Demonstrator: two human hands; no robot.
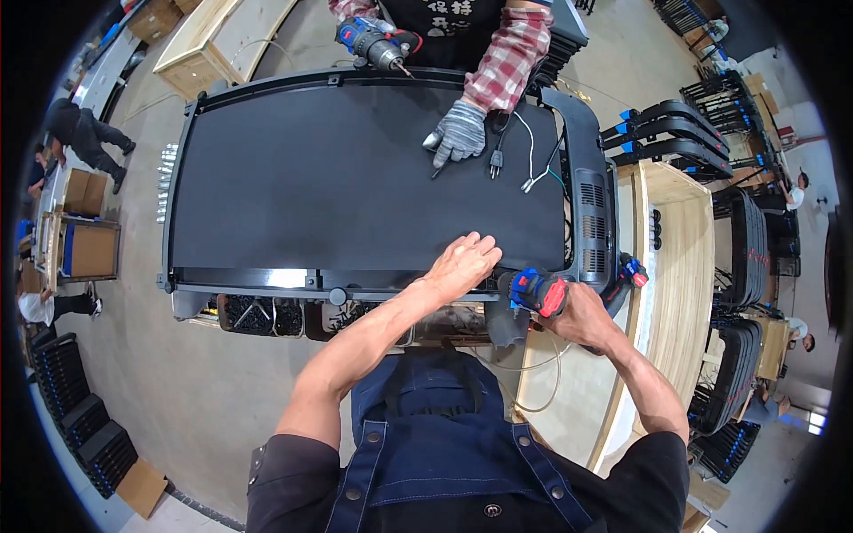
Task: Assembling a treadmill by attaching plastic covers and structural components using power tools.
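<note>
Two hands, left (462, 262) on treadmill belt (355, 191), right (582, 315) gripping drill (538, 293)

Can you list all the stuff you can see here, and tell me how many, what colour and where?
treadmill deck: one, black, centre, lying flat
power drill: one, blue and red, near edge of deck, in right hand
second drill: one, blue and red, far edge, held by co-worker
gloved hand: one, grey, co-worker's, flat on the belt
plug and cable: one, black, beside the glove
wooden crate: one, pale, right of the deck
cardboard boxes: several, brown, left
left hand: bare, resting on the belt
right hand: bare, gripping the power drill
</note>
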